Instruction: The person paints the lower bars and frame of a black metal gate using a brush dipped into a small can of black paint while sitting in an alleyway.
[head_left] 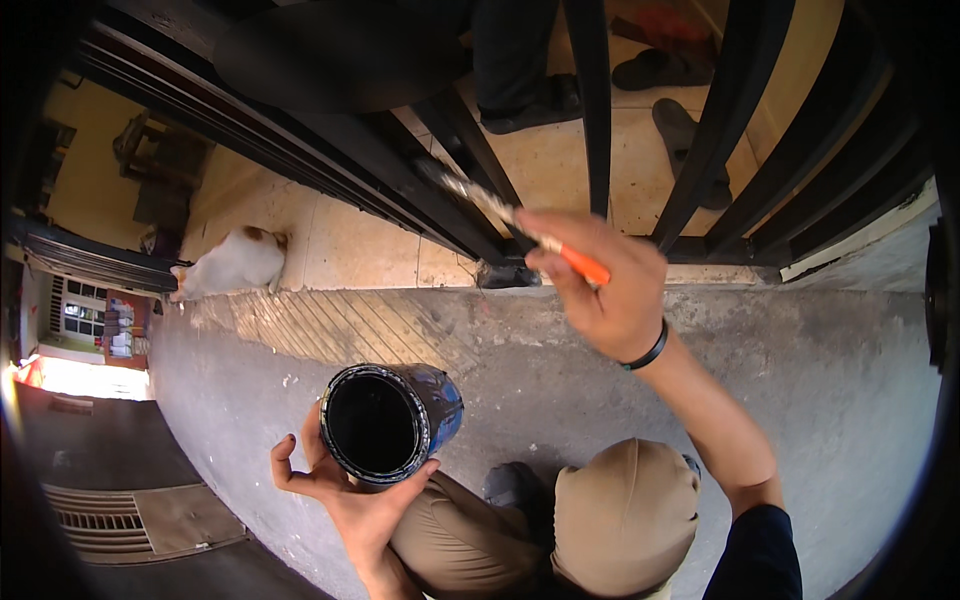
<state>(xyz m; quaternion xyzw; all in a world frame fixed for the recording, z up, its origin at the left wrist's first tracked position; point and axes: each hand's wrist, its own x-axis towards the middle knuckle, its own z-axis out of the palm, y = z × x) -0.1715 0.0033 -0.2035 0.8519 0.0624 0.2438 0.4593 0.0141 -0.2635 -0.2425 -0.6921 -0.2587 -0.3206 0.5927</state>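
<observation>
the fingers (pixel 556 224) of the right hand (pixel 615 290) pinch the orange-handled brush (pixel 490 203) between thumb and forefinger, its dark bristles pointing away from them, up and to the left. just beyond those fingertips, the bristles lie against or very close to a slanting black bar (pixel 432 195); whether they touch it i can't tell. below and left of the right fingers, the left hand (pixel 365 508) grasps a paint-smeared tin (pixel 445 408), thumb and fingers spread around its near side, its mouth facing up. the inside is dark, so the level can't be read.

the step in hand looks like brushing dark paint onto the bars. as i judge it, the next move calls for a light pinch and a stroke along the bar, with the left fingers keeping the tin upright; a dry brush would need a dip back toward them.

past the right fingers, beyond the bars, is someone's dark shoe (pixel 545 107). a white-and-brown cat (pixel 238 264) lies well left of them.
</observation>
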